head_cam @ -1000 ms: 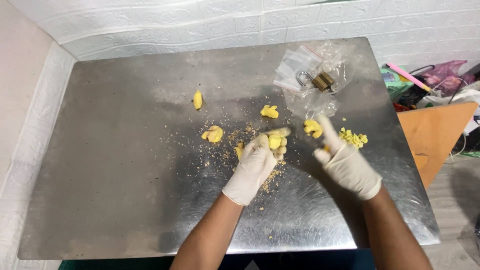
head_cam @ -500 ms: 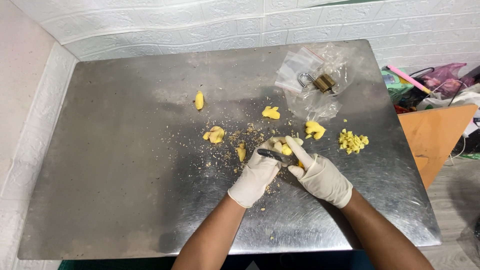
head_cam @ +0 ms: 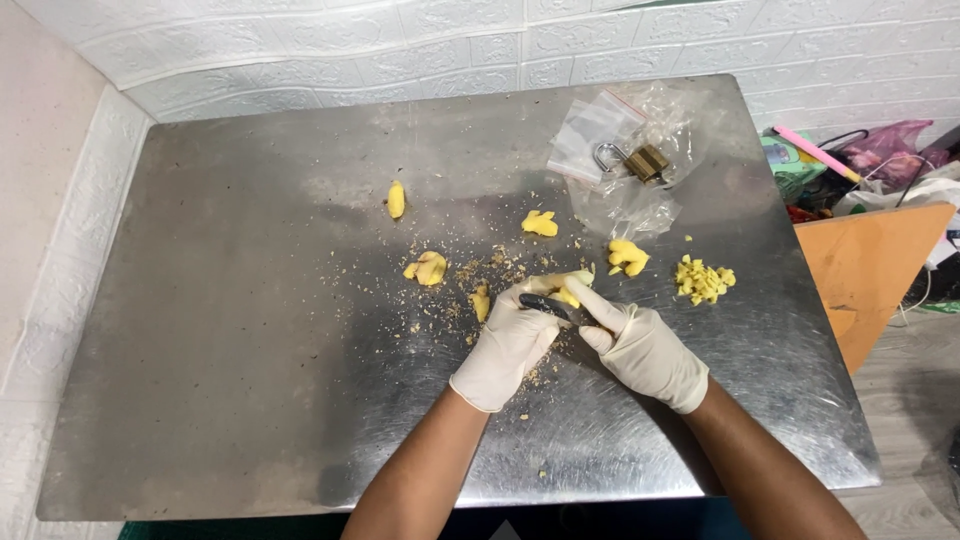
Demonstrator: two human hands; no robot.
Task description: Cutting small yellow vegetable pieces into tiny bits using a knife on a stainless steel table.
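Observation:
My left hand [head_cam: 505, 345], in a white glove, is closed around a yellow peeled ginger piece [head_cam: 562, 284] just above the steel table [head_cam: 250, 330]. My gloved right hand [head_cam: 643, 350] meets it from the right. Its forefinger lies along the ginger, and it grips a small dark knife [head_cam: 543, 304] that lies across my left fingers. Both hands work over a scatter of brown peel crumbs [head_cam: 470, 285].
Other ginger pieces lie at the far left [head_cam: 396, 199], left [head_cam: 430, 267], centre [head_cam: 540, 223] and right [head_cam: 627, 257]. A pile of chopped ginger [head_cam: 703, 280] sits further right. Clear plastic bags [head_cam: 610, 140] and a brass padlock [head_cam: 645, 162] are at the back. An orange board [head_cam: 870, 270] stands beyond the right edge.
My right hand has come back from the chopped pile on the right and joined my left hand at the ginger piece. The dark knife now shows between the hands.

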